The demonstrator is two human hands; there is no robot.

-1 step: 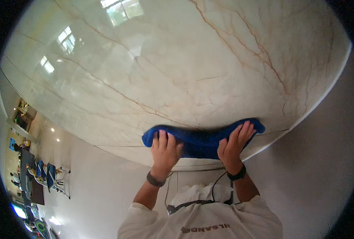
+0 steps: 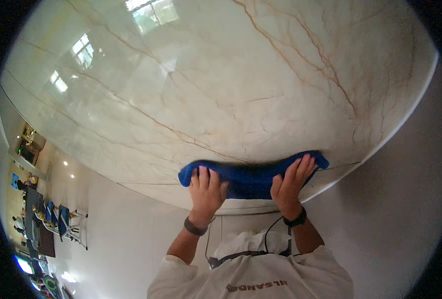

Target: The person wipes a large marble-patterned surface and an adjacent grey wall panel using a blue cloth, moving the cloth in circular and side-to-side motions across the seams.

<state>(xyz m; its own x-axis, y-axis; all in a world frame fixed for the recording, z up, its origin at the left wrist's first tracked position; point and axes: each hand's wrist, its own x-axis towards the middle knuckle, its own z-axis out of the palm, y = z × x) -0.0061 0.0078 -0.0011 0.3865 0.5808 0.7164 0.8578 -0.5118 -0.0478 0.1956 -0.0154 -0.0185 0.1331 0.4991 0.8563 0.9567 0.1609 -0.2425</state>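
A dark blue cloth [image 2: 251,180] lies stretched sideways along the near edge of a glossy, cream stone-look tabletop [image 2: 221,94] with reddish-brown veins. My left hand [image 2: 207,194] holds the left part of the cloth, its fingers bent over the fabric. Toward the other end, my right hand [image 2: 288,187] grips the cloth in the same way, thumb turned inward. Both ends of the cloth stick out a little beyond my fingers. The fabric between my hands sags slightly toward me, and its lower edge reaches close to the table's rim.
Window reflections [image 2: 153,15] show on the tabletop at the far left. Beyond its left edge, blue folding chairs [image 2: 64,219] stand by a dark counter [image 2: 33,207] on a pale, shiny floor [image 2: 121,229]. A thin dark cable [image 2: 268,231] hangs in front of my shirt.
The cloth has slid very slightly toward me, with both hands still on it. Nothing else has visibly moved.
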